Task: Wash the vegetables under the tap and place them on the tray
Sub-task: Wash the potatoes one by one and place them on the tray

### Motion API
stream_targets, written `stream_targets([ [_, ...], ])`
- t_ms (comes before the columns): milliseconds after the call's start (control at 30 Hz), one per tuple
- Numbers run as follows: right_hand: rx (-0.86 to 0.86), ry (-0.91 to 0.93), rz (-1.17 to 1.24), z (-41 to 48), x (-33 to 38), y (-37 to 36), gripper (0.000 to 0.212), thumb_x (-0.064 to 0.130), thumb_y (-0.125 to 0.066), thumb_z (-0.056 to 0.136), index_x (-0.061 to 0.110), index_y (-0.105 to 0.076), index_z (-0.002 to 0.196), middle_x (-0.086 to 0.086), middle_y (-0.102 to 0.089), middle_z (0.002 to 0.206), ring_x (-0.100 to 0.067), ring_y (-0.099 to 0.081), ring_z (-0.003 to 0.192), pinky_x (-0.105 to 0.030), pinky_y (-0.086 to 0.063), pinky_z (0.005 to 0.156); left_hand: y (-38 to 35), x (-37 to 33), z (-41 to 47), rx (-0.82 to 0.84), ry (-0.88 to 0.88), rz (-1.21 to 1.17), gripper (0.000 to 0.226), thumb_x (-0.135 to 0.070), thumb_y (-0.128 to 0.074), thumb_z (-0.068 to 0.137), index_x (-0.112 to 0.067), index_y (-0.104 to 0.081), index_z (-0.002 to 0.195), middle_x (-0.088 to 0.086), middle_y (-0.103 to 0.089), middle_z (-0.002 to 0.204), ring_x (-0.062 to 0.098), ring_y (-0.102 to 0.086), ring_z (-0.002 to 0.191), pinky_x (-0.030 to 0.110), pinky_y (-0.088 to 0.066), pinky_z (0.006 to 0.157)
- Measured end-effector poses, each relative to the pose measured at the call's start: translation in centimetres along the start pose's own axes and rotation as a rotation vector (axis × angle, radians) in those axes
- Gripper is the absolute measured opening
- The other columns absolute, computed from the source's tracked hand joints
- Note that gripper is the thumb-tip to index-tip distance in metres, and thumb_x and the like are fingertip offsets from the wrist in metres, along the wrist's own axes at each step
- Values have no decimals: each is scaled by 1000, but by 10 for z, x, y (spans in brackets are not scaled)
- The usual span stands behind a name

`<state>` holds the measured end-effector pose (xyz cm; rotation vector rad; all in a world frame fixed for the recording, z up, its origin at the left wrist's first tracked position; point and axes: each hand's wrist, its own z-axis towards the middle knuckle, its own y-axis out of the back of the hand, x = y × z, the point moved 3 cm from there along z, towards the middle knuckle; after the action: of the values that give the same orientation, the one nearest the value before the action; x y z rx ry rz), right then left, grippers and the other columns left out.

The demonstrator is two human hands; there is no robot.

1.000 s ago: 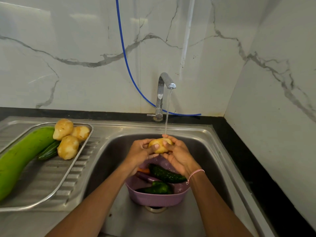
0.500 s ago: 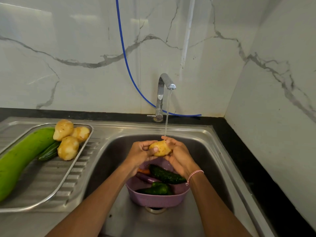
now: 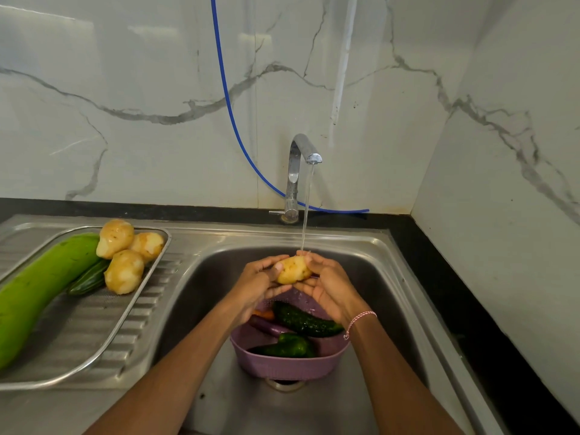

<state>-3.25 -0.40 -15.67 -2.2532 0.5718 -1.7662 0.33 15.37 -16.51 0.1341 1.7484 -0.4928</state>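
A yellow potato [image 3: 293,270] sits between both hands over the sink, under the thin stream from the chrome tap [image 3: 300,166]. My left hand [image 3: 255,285] grips its left side; my right hand [image 3: 326,285] cups it from the right and below. Beneath the hands a purple basket [image 3: 288,364] holds a dark cucumber [image 3: 306,320], a green pepper [image 3: 287,346], an aubergine and a carrot, partly hidden. On the left the steel tray [image 3: 103,340] carries a long green gourd [image 3: 37,288], three potatoes [image 3: 124,271] and a small cucumber [image 3: 89,279].
The steel sink basin [image 3: 216,277] surrounds the basket, with its drain under the basket. A blue hose [image 3: 233,120] hangs down the marble wall behind the tap. A black counter strip [image 3: 470,309] runs along the right wall.
The potato has turned in my hands and shifted slightly lower; my fingers have slid round it under the water. Everything else is unmoved.
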Motion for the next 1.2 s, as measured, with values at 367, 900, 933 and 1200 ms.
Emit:
stream_targets([
  [367,-101,62,9,-2,-1,-1,28,23,-63,105,3,-72,123,-27,-77,107,-36,-79,96,-35,-66,78,-5,1,5,38,-134,260,37,-19,-61,103,-16,-58,140,13,-69,110,16,-64,81,26,-57,70],
  [900,100,159,-243,-9,2,-16,41,11,-69,100,30,-66,136,-20,-79,101,-22,-77,69,-28,-66,65,0,1,-8,35,79,313,68,-69,-27,102,-11,-61,91,6,-57,61,13,-50,47,22,-38,43],
  [933,84,167,-249,-8,2,-15,39,12,-69,100,28,-67,136,-21,-79,98,-22,-76,68,-28,-66,65,-2,1,-7,22,83,299,63,-66,-27,104,-12,-58,101,7,-60,64,15,-55,50,23,-43,46],
  [1200,-202,213,-318,-8,3,-7,20,30,-69,102,15,-73,114,-20,-78,81,-28,-75,60,-27,-62,52,-11,2,2,13,-106,403,24,-36,-43,110,-20,-50,128,10,-59,108,12,-55,75,24,-49,61],
])
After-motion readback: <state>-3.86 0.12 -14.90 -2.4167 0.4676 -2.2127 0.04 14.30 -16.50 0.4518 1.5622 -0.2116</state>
